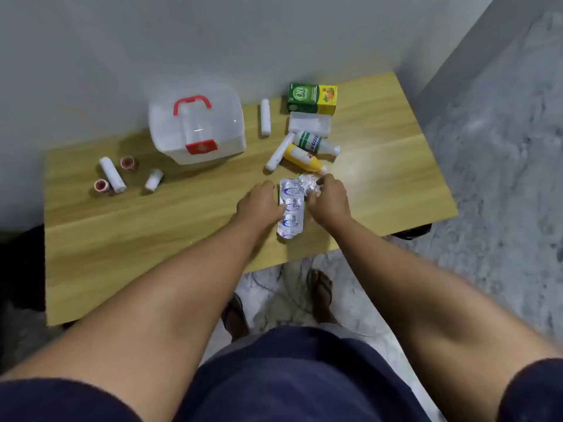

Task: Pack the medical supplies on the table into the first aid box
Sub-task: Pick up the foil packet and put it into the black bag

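The first aid box [198, 129], translucent white with a red handle and red latch, stands closed at the back of the wooden table [137, 239]. My left hand [259, 205] and my right hand [329, 199] both grip a silver blister pack of pills [291, 214] near the table's front edge. My right hand also touches a second crumpled foil strip [307, 182]. Behind them lie a yellow bottle [301, 158], a green-and-white bottle [315, 143], a clear plastic case [309, 123], a green and yellow carton [312, 99] and white gauze rolls [278, 152].
Left of the box lie two white bandage rolls [112, 174] and two red-cored tape rolls [129, 162]. Another white roll [265, 117] lies right of the box. A grey wall runs behind the table. Below the front edge are my feet in sandals [323, 290].
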